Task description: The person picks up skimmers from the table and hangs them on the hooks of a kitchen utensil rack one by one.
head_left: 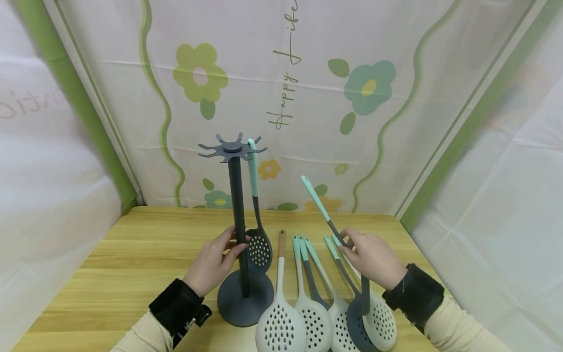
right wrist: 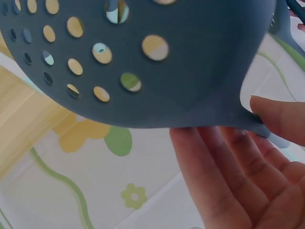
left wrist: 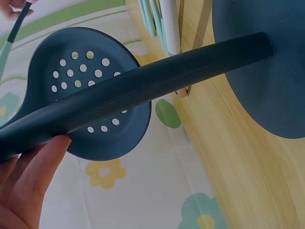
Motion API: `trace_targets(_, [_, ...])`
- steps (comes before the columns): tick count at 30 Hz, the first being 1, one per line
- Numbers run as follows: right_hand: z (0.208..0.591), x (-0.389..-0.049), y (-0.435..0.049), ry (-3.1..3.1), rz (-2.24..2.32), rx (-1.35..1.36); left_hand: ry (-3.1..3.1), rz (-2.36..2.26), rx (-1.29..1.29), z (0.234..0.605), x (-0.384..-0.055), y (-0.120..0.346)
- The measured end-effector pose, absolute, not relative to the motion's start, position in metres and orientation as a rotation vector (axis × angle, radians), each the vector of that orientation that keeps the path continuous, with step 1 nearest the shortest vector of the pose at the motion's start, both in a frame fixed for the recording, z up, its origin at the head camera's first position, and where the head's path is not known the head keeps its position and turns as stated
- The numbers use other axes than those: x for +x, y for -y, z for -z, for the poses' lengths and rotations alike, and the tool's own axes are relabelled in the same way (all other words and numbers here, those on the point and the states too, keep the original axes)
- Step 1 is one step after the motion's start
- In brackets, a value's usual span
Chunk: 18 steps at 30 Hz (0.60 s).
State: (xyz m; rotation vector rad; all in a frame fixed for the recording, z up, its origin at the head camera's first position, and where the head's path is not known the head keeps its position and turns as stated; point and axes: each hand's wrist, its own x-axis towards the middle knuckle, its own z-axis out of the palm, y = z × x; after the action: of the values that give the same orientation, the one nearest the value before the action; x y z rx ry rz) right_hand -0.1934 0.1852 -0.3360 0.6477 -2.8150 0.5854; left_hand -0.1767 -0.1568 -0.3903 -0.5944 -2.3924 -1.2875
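My left hand (head_left: 214,264) grips the pole of a dark utensil stand (head_left: 236,205), low down above its round base. From a hook of the stand's star-shaped top hangs a dark skimmer (head_left: 253,176) with a mint handle; its perforated bowl is beside my left fingers. My right hand (head_left: 374,256) holds another dark skimmer (right wrist: 195,86) by the neck, close to its perforated head. Its mint handle points up and away to the left, and the head hangs edge-on in the head view. In the right wrist view the thumb lies over the neck, with the fingers underneath.
Several perforated utensils lie on the wooden table (head_left: 145,254), handles pointing away: a pale one with a brown handle (head_left: 281,244), and pale and dark ones with mint handles (head_left: 323,264). A flower-print cloth (head_left: 272,98) encloses the back and sides.
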Motion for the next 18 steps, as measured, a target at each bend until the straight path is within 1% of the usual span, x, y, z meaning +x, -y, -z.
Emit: trace_targets(18, [0.328, -0.181, -0.169, 2.744, -0.671, 0.705, 2.377, 1.266, -0.602, 0.391, -0.177, 0.157])
